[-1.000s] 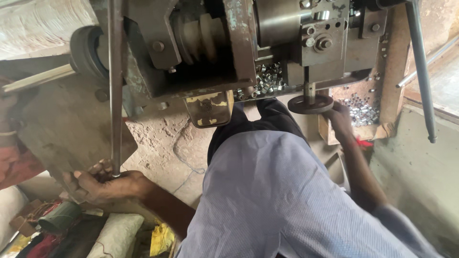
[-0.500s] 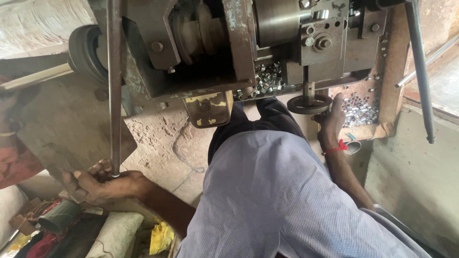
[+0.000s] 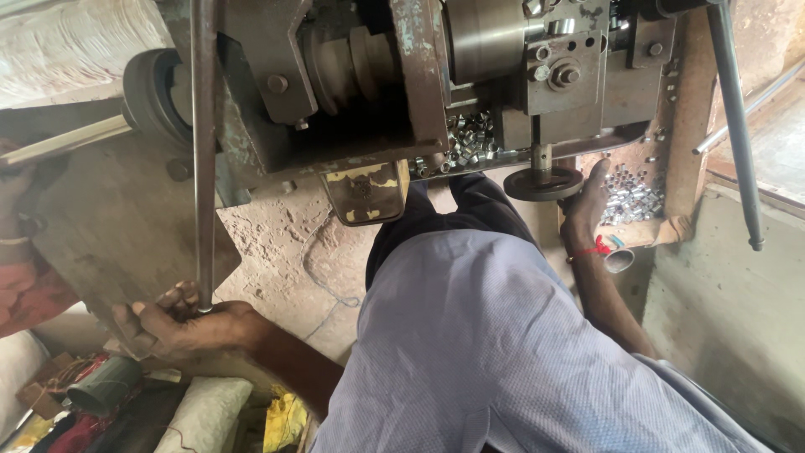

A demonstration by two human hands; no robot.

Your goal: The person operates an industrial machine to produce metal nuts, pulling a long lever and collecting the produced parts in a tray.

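My left hand is closed around the lower end of a long grey metal rod that runs up past the machine's left side. My right hand rests its fingers on the edge of a dark round handwheel under a grey metal machine. A red thread circles my right wrist. My light blue shirt and dark trousers fill the lower middle of the view.
Several small shiny metal pieces lie in a wooden tray at the right, and more sit inside the machine. A long lever hangs at far right. Cloth, a green can and clutter lie lower left. Another person's arm shows at left.
My right hand has shifted slightly along the handwheel's right edge, its wrist now lower. The left hand stays on the rod.
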